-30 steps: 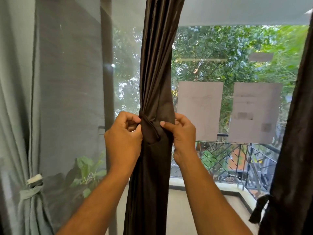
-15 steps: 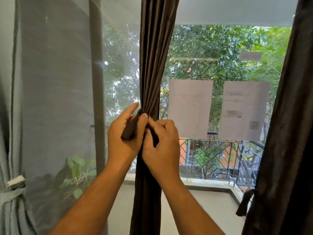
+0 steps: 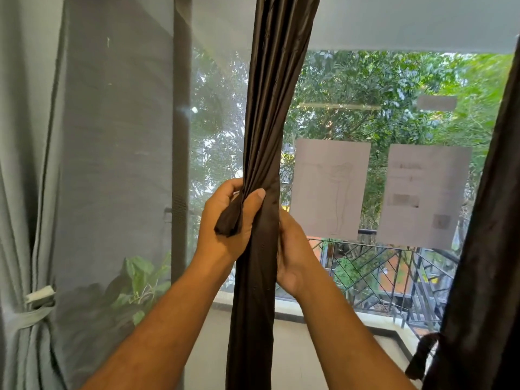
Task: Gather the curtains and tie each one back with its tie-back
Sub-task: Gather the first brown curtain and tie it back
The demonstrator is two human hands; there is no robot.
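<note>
The brown curtain point(image 3: 267, 122) hangs bunched into a narrow column down the middle of the view, from 12 o'clock to 6 o'clock. The left hand point(image 3: 225, 220) is clenched on its left edge just below centre, thumb pressed across the front folds, and a short dark strip, which I judge to be the tie-back point(image 3: 229, 219), sticks out from between thumb and palm with its frayed end pointing toward 7 o'clock. The right hand point(image 3: 295, 249) sits just beside it at the curtain's right edge, fingers curled behind the cloth; it grips the bundle from the back, though whether it also holds the strip's other end is hidden.

The step in hand looks like wrapping and knotting the tie-back around this middle curtain. No finished knot shows; the loose end is free.

The next move likely calls for the right hand to bring the hidden end round to the front while the left keeps the folds pinched, then crossing the two ends and pulling snug.

At 8 o'clock a grey curtain point(image 3: 25, 249) is already cinched with its own band point(image 3: 31, 316). At 3 o'clock to 5 o'clock a second brown curtain point(image 3: 489, 263) hangs, a dark tassel-like piece point(image 3: 422, 358) dangling at its lower edge; whether it is tied I cannot tell.
</note>
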